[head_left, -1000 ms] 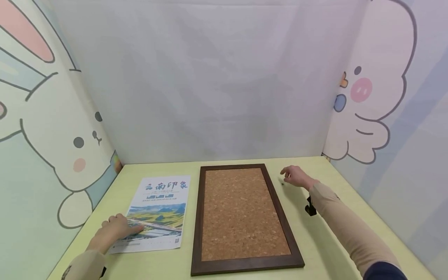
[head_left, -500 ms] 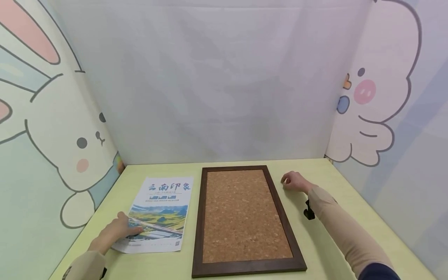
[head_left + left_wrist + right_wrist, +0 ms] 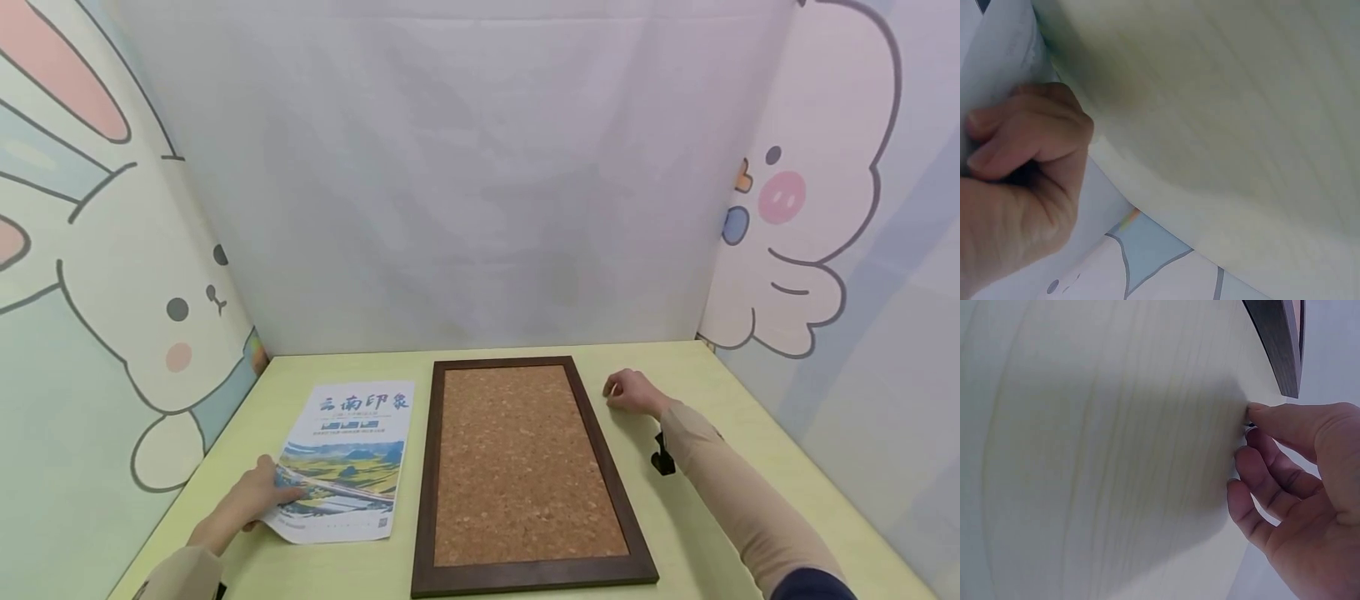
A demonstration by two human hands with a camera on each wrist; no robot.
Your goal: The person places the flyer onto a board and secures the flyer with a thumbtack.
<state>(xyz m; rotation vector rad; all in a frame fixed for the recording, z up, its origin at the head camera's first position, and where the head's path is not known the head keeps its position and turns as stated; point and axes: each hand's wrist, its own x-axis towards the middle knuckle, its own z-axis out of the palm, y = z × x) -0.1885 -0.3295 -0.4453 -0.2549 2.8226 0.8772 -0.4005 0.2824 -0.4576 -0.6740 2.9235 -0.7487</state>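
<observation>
Poster (image 3: pixel 347 462) flat on the pale green counter (image 3: pixel 720 467), on the left side, just beside the cork board (image 3: pixel 527 462). Seen from the head. Left hand (image 3: pixel 255 493) at the poster's near left corner, thumb on top of the paper, corner lifted a little off the counter. Cork board in a dark wooden frame, lying flat in the middle. Right hand (image 3: pixel 628 392) on the counter just beside the board's far right edge, fingers curled down with the tips together on the counter. Too small here to tell what sits under the tips. Black clip (image 3: pixel 661 454) on the tan sleeve near that wrist. Cartoon bunny (image 3: pixel 142 308) on the left wall, pink-cheeked cartoon animal (image 3: pixel 795 242) on the right wall.

From the left wrist. Left hand (image 3: pixel 1019 181) curled, fingers folded in over the white paper edge (image 3: pixel 997 75), pinching it. Blurry green counter (image 3: pixel 1229 106) filling most of the view.

From the right wrist. Right hand (image 3: pixel 1291 487) with fingers bent toward the counter (image 3: pixel 1104 450), thumb and first finger tips pressed together right on the top. Something tiny and dark (image 3: pixel 1250 427) between the tips, too small to name. Corner of the dark frame (image 3: pixel 1279 344) near, just past the thumb.
</observation>
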